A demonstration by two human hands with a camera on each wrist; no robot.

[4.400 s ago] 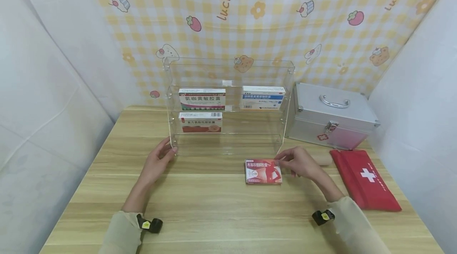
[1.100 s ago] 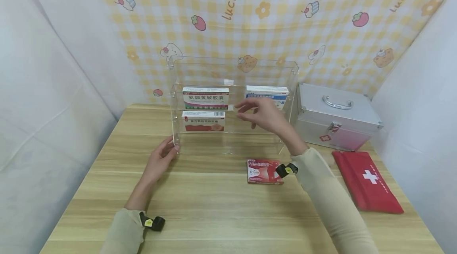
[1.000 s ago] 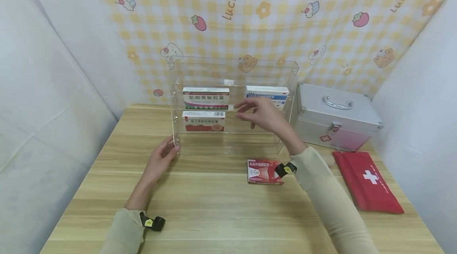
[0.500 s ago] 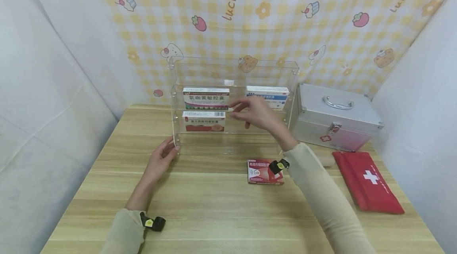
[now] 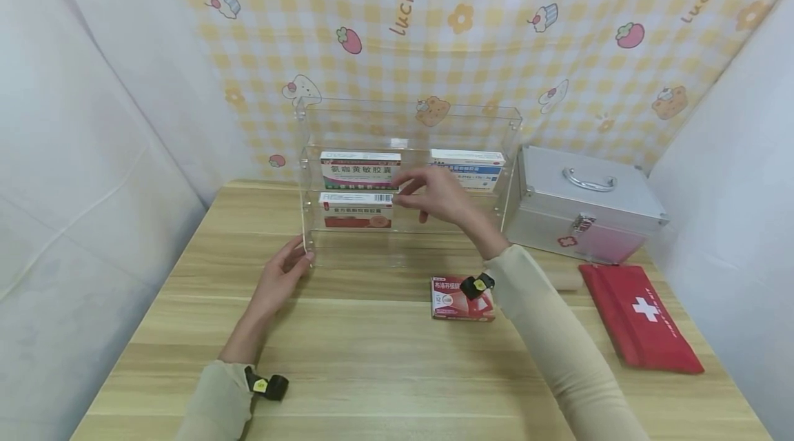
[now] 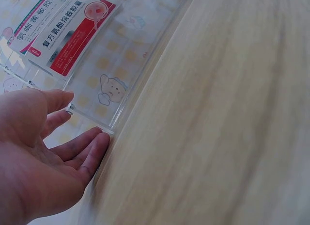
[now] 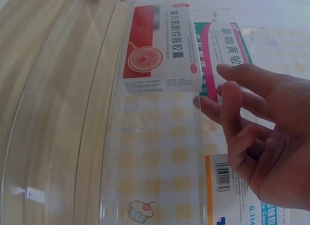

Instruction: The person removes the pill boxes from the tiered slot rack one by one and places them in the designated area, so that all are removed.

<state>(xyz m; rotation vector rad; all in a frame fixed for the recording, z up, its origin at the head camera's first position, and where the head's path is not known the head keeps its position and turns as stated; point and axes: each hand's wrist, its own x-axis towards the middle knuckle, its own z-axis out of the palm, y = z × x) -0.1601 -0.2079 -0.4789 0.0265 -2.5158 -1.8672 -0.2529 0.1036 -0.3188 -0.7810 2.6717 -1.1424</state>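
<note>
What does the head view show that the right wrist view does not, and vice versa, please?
Only the head view shows the silver metal case, red fabric pouch and flat red cardboard box. Only the right wrist view shows the barcode on the white-and-blue cardboard box. Both show that box, the right hand and the clear plastic rack.

We keep our right hand raised, fingers loosely bent, our left hand low toward the left edge of the counter.

A clear rack stands upright against the left hand; its green-and-white and red-and-white boxes sit near the right hand.
</note>
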